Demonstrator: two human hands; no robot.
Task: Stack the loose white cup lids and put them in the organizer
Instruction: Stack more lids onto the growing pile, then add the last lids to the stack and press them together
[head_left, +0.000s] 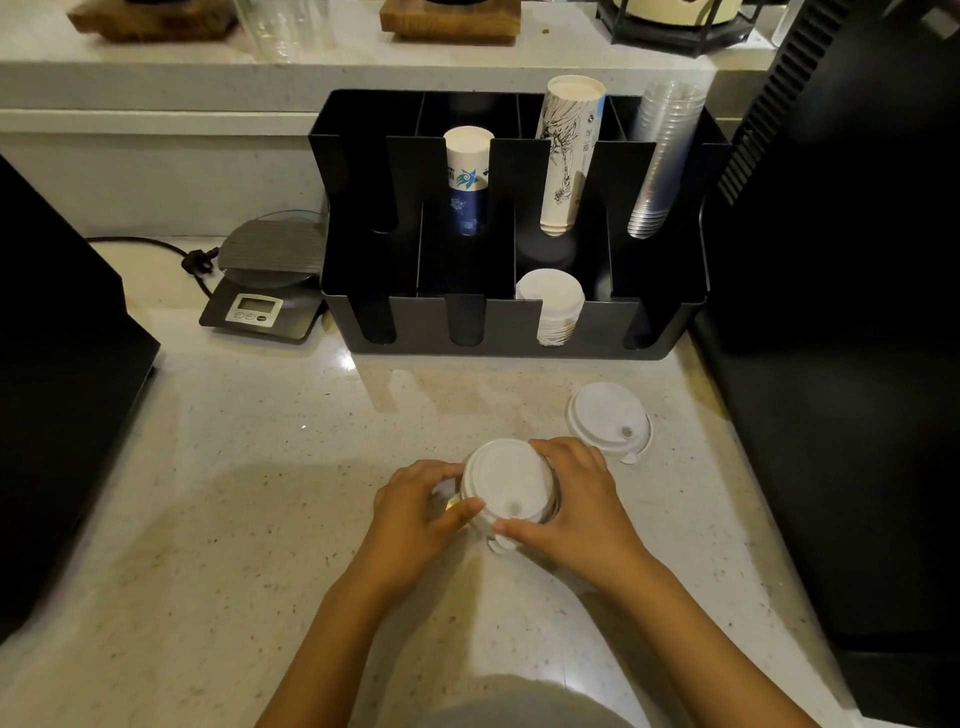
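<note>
A stack of white cup lids (506, 480) stands on the counter in front of me, held from both sides. My left hand (418, 512) grips its left edge and my right hand (576, 499) wraps its right side. One or two loose white lids (608, 418) lie flat on the counter just beyond my right hand. The black organizer (511, 327) stands further back; its third front slot holds a stack of white lids (553, 304).
The organizer's back slots hold paper cup stacks (467, 176), (569, 150) and clear plastic cups (662, 156). A small scale (260, 306) with a cable sits left of it. Dark machines flank the counter, one on the left (57, 364) and one on the right (841, 364).
</note>
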